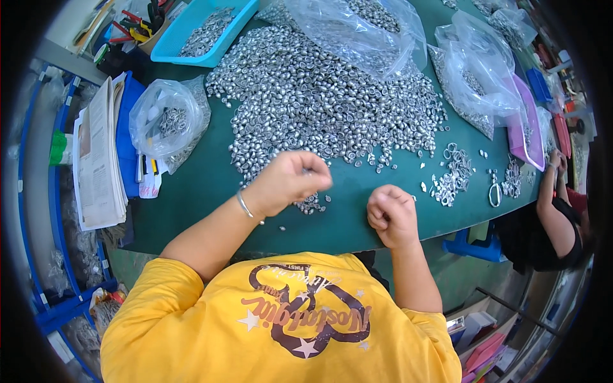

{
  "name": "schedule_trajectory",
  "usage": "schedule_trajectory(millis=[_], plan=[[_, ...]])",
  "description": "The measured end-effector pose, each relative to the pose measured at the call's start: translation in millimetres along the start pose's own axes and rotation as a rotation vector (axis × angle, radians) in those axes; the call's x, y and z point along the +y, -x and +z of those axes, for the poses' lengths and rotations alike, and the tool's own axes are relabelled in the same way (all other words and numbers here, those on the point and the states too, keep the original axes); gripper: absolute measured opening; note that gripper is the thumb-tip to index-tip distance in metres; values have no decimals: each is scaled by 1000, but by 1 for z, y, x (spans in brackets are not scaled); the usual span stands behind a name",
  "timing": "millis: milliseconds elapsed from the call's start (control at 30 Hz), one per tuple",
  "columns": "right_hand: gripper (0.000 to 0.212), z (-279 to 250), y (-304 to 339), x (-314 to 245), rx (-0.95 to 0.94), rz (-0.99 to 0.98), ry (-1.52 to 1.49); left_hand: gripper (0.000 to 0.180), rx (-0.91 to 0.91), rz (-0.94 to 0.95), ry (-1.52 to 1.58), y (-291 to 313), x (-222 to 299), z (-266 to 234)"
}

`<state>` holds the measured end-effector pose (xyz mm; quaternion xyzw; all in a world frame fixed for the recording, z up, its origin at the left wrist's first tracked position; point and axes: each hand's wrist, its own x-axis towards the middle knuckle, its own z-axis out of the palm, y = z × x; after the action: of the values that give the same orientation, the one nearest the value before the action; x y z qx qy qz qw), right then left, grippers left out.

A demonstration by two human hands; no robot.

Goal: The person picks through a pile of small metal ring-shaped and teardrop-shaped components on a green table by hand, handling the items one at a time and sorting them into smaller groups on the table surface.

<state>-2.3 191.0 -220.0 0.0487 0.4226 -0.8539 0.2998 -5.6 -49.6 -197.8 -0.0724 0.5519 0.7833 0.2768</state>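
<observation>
On the green tabletop (357, 204) a broad pile of small, rounded silver metal pieces (319, 102) spreads out in front of me. My left hand (290, 182), with a bangle at its wrist, is over the pile's near edge, thumb and fingers pinched together. What they hold, if anything, I cannot make out. To its right, over bare table, my right hand (393, 216) is closed with its fingers curled in, and their contents are hidden. A few loose metal pieces (311, 204) lie just below my left hand.
A light blue tray (203, 59) of metal parts stands far left, near a clear bag (163, 121). More bags (469, 70) and a pink basket (525, 121) are at the right, beside small heaps of rings (452, 179). Another person's arm (549, 185) rests at the right edge.
</observation>
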Motion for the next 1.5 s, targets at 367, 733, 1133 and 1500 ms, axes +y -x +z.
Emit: schedule_trajectory(millis=[367, 733, 1133, 1500], plan=[[5, 27, -19, 27, -7, -452, 1080, 7, 177, 58, -136, 25, -1, -10], [9, 36, -10, 14, 72, -158, 919, 5, 127, 569, -911, 9, -31, 2], [7, 41, -23, 28, -160, -532, 1295, 6, 223, 280, -504, 30, -23, -23], [7, 44, -34, 29, -51, -414, 1278, 7, 231, 643, -1333, 29, -36, -9]])
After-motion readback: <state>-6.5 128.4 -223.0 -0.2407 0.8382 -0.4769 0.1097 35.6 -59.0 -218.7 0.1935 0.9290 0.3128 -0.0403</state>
